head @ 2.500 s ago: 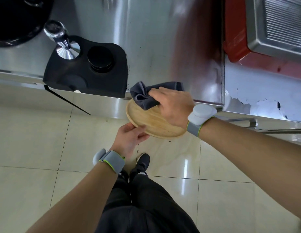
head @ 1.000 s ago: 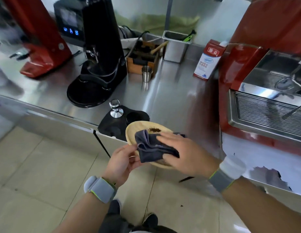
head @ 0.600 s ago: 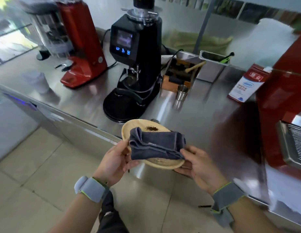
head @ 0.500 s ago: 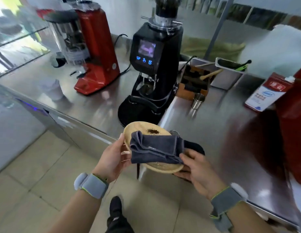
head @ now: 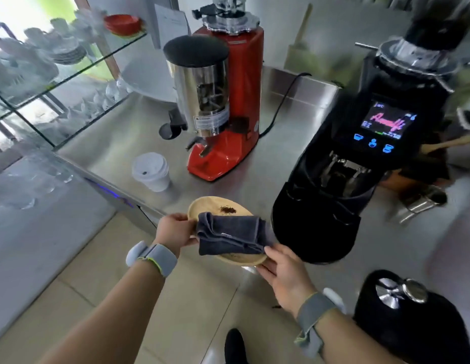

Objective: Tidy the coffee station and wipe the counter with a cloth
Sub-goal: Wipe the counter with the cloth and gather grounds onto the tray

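A round wooden plate (head: 210, 206) is held level in the air in front of the steel surface (head: 254, 174), out over the tiled floor (head: 197, 298), with both hands on it. The left hand (head: 174, 231) is closed on the plate's left rim, thumb on top, and also pinches the left end of a folded dark grey cloth (head: 232, 235). The right hand (head: 285, 271) grips the near right rim from below, its thumb pressing the cloth's right end onto the plate. The cloth lies across the near half of the plate, its long axis running left to right, folds bunched at the left. Just behind the cloth, on the bare far part of the plate, sits one small heap of coffee grounds (head: 228, 210). Each wrist wears one grey band. On the surface stand two grinders: one red grinder (head: 228, 122) at the back and one black grinder (head: 359, 166) with a lit screen to its right, well apart from each other. One white paper cup (head: 151, 171) with a lid stands near the left of the red grinder. At lower right one metal tamper (head: 396, 291) rests on one black mat (head: 412, 324). One small steel cup (head: 422, 202), blurred, stands right of the black grinder.
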Motion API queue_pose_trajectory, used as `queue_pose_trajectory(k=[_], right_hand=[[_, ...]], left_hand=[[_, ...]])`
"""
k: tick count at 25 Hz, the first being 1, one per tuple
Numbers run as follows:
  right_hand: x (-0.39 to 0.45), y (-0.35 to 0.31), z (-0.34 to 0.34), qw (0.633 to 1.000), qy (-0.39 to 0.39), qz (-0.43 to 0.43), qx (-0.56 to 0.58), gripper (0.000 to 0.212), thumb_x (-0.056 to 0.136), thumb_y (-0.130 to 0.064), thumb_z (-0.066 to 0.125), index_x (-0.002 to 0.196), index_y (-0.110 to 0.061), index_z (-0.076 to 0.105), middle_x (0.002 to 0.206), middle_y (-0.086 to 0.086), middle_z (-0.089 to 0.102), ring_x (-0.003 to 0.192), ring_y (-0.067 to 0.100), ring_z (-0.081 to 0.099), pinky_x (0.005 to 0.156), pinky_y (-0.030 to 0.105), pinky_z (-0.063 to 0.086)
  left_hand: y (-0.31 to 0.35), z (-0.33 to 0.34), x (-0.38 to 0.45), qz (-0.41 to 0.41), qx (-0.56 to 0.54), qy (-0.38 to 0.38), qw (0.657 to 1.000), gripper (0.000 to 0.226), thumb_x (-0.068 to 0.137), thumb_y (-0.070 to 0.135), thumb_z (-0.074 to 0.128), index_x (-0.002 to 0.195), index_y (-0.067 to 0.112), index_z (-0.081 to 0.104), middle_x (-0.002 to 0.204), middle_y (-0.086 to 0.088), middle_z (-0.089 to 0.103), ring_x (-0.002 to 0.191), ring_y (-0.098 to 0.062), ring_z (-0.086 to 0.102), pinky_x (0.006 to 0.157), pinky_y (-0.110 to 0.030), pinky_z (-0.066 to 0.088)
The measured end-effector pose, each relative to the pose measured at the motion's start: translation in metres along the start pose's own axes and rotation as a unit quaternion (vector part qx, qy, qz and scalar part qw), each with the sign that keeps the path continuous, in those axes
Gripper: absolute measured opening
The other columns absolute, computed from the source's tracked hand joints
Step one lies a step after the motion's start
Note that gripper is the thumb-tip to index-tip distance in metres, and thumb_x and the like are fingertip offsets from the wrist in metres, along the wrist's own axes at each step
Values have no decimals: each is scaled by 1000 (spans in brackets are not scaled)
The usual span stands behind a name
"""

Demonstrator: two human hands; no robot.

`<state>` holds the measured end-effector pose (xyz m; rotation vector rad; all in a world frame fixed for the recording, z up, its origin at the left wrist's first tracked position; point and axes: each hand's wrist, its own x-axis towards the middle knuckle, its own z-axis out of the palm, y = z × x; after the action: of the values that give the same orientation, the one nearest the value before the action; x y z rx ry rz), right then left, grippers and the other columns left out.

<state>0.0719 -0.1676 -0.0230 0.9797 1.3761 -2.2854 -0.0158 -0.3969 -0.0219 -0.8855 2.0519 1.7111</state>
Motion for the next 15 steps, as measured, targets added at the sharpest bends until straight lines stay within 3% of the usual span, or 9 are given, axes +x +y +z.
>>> queue_pose_trajectory(k=[4,6,10,15], right_hand=[[34,0,32,1000,4,-16,-13,36,86,2,45,73,-16,73,74,1,73,70,7,68,57,16,52],[51,-4,39,999,18,-25,-32,37,85,1,46,72,-17,76,72,-1,73,67,5,67,59,16,52],[67,-11,39,997,44,-35,-59,30,84,-3,51,80,-17,77,75,-2,75,70,5,68,61,17,52],[66,-9,35,989,45,-52,-129,34,83,-8,54,85,-32,77,86,-10,77,84,2,67,74,17,50]], left_hand=[[9,-8,44,-5,117,52,992,11,70,4,69,60,4,64,61,-11,62,59,-19,51,55,-25,45],[11,-11,58,-9,139,60,988,9,65,6,68,61,-2,66,58,-12,65,58,-20,55,56,-28,47],[13,-13,70,1,179,74,981,7,61,11,69,61,4,70,63,-11,74,65,-29,70,64,-37,59],[19,-8,70,-8,284,77,956,8,67,14,67,65,6,69,76,-14,76,71,-29,68,63,-32,55]])
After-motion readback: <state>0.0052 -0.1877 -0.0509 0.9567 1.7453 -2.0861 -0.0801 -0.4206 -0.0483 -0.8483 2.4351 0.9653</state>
